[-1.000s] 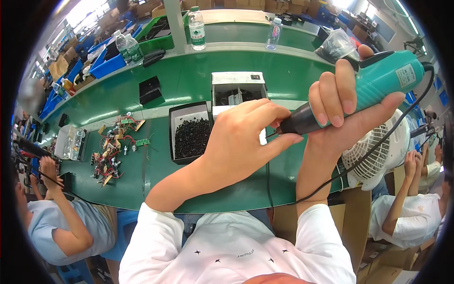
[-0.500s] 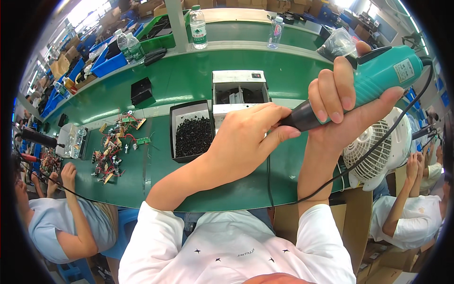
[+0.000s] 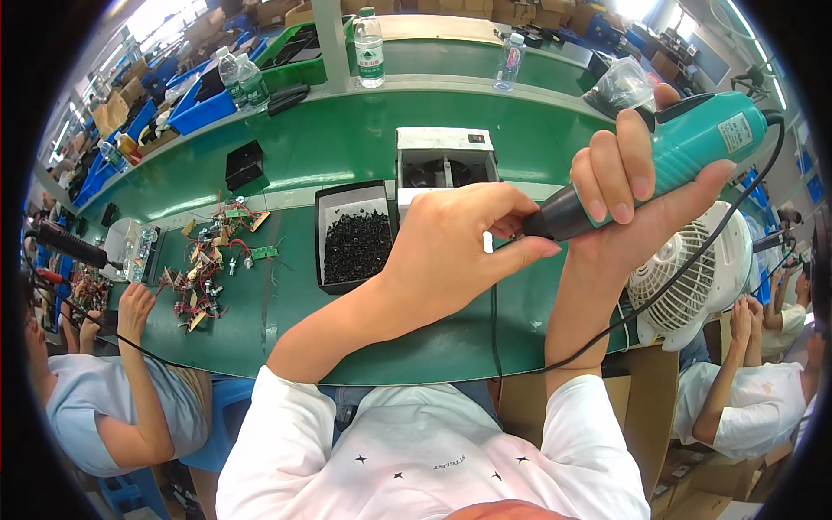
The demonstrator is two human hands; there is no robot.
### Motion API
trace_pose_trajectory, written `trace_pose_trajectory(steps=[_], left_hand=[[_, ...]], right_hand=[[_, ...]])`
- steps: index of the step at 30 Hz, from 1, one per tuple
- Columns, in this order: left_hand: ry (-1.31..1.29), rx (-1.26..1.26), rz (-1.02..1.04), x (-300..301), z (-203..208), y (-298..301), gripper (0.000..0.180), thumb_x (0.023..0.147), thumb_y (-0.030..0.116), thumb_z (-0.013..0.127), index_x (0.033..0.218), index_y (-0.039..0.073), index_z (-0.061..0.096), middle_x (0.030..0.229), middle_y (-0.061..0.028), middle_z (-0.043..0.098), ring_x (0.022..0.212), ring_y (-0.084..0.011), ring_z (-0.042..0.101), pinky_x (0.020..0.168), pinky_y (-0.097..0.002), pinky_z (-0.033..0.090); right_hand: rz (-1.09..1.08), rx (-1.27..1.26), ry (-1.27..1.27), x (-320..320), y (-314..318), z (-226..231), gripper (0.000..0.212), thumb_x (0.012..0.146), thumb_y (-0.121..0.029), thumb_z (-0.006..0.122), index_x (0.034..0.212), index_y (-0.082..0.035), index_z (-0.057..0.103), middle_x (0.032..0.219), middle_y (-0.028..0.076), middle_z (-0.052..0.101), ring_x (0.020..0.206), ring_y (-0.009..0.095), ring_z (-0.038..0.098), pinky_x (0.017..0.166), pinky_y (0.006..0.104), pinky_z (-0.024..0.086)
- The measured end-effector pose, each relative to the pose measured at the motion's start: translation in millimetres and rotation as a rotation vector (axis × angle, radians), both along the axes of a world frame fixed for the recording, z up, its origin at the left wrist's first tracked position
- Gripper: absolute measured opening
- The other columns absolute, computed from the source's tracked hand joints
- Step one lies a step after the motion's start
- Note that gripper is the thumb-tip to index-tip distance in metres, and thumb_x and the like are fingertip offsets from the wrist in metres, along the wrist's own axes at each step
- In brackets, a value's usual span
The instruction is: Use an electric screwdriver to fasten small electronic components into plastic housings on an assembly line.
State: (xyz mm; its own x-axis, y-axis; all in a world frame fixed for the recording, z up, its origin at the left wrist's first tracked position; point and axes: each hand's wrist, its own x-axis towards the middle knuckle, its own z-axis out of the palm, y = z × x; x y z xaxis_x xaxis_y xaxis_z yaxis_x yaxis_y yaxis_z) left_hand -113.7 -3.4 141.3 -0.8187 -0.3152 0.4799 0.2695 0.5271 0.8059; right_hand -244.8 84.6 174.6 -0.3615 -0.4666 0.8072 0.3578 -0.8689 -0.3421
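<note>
The right hand [image 3: 637, 186] was wrapped round a teal plastic corded electric screwdriver [image 3: 667, 160], raised above the green tabletop [image 3: 347, 147] at right. It looked rigid and fairly light. The left hand [image 3: 455, 251] pinched its black nose, the best hold.

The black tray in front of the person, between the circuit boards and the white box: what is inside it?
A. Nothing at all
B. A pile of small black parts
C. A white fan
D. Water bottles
B. The black tray holds a heap of small black parts; the water bottles stand further back on the shelf, and the white fan sits off to the right of the green table.
</note>
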Motion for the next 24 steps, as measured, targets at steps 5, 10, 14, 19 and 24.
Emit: trace_pose_trajectory(steps=[5, 10, 14, 19, 24], left_hand=[[-0.069, 0.039, -0.172, 4.2, 6.6, -16.0, 0.026, 0.071, 0.009, 0.076, 0.093, -0.001, 0.066, 0.081, -0.0043, 0.066, 0.072, -0.0110, 0.058, 0.072, -0.0232, 0.048], [-0.225, 0.163, -0.281, 8.4, 13.4, -23.2, 0.021, 0.071, 0.006, 0.075, 0.090, 0.001, 0.066, 0.079, -0.0032, 0.065, 0.071, -0.0107, 0.057, 0.072, -0.0224, 0.046], [-0.189, 0.180, -0.261, 9.8, 13.0, -21.9, 0.018, 0.072, 0.005, 0.074, 0.088, 0.001, 0.066, 0.079, -0.0025, 0.065, 0.069, -0.0103, 0.055, 0.071, -0.0219, 0.046], [-0.164, 0.174, -0.278, 10.5, 12.7, -21.6, 0.016, 0.072, 0.004, 0.073, 0.086, 0.002, 0.066, 0.077, -0.0020, 0.064, 0.068, -0.0100, 0.054, 0.069, -0.0216, 0.045], [-0.184, 0.117, -0.301, 12.0, 14.4, -22.1, 0.014, 0.072, 0.004, 0.073, 0.084, 0.002, 0.065, 0.074, -0.0018, 0.064, 0.066, -0.0102, 0.054, 0.067, -0.0214, 0.044]], right_hand=[[0.137, -0.025, -0.073, -12.0, -3.0, -3.3, 0.059, 0.093, -0.047, 0.047, 0.126, 0.000, 0.039, 0.062, -0.002, 0.043, 0.044, 0.005, 0.041, 0.041, 0.0214, 0.039], [0.320, 0.045, -0.409, -26.0, -2.3, -6.5, 0.053, 0.092, -0.051, 0.049, 0.120, -0.006, 0.045, 0.062, -0.004, 0.044, 0.044, 0.003, 0.040, 0.040, 0.0207, 0.037], [0.394, 0.063, -0.435, -30.3, -4.8, -9.0, 0.048, 0.092, -0.046, 0.051, 0.116, -0.005, 0.045, 0.064, -0.004, 0.044, 0.045, 0.004, 0.040, 0.043, 0.0216, 0.038], [0.449, 0.067, -0.460, -29.5, -4.0, -8.5, 0.044, 0.092, -0.044, 0.052, 0.112, -0.005, 0.045, 0.064, -0.004, 0.044, 0.046, 0.004, 0.040, 0.044, 0.0219, 0.038], [0.458, 0.064, -0.444, -29.8, -1.9, -7.4, 0.041, 0.092, -0.043, 0.053, 0.109, -0.006, 0.045, 0.064, -0.004, 0.044, 0.046, 0.004, 0.041, 0.044, 0.0216, 0.038]])
